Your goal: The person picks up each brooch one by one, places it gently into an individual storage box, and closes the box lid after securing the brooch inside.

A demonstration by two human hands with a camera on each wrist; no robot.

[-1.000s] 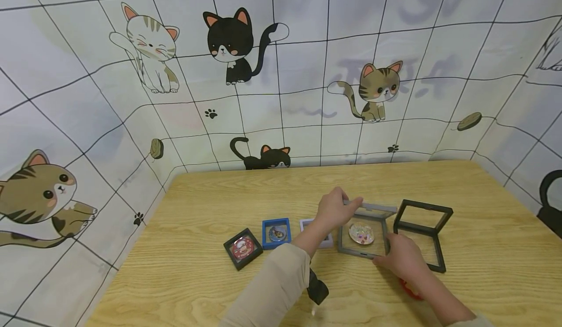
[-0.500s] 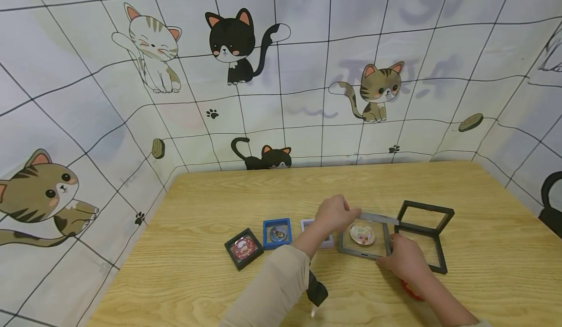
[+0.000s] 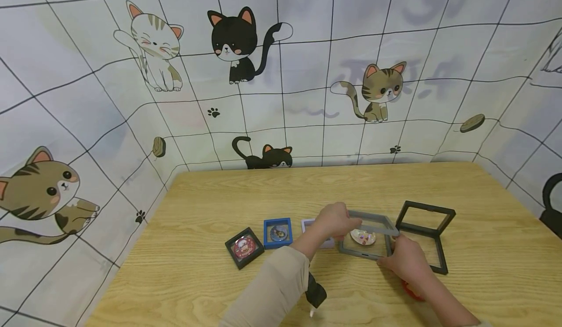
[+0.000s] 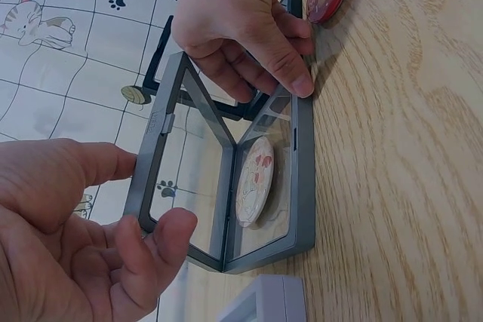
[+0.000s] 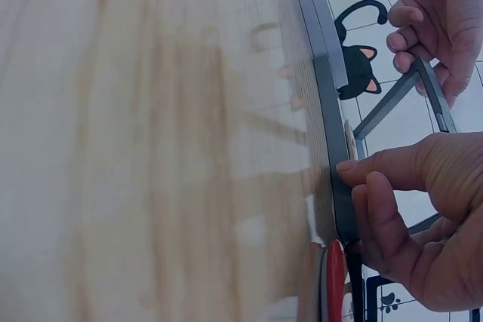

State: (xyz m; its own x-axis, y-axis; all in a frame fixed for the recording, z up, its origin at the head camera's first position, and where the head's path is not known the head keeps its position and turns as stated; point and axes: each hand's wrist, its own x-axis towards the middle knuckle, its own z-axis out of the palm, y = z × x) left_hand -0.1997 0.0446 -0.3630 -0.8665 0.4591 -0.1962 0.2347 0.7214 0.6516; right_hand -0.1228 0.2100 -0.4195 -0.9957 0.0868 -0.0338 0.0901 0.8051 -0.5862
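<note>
A grey hinged display frame (image 3: pixel 359 254) with clear windows lies on the table, its lid (image 4: pixel 155 145) tilted up from the base. Inside, on the clear film, sits a round, light-coloured badge (image 4: pixel 255 182) with a printed picture. My left hand (image 3: pixel 335 221) pinches the lid's free edge at its left corner between thumb and fingers. At the right side, my right hand (image 3: pixel 408 258) grips the base, thumb on its front edge, as the left wrist view shows. In the right wrist view the base lies flat on the wood beside the right thumb.
An open black frame (image 3: pixel 440 251) stands right of the grey one. A red badge (image 3: pixel 412 291) lies partly under the right forearm. To the left are a pale lilac frame (image 3: pixel 307 225), a blue frame (image 3: pixel 278 244) and a black frame (image 3: pixel 243 248), the last two holding badges.
My left hand has brought the grey lid forward and down, so it leans further over the badge. My right hand stays on the base.
</note>
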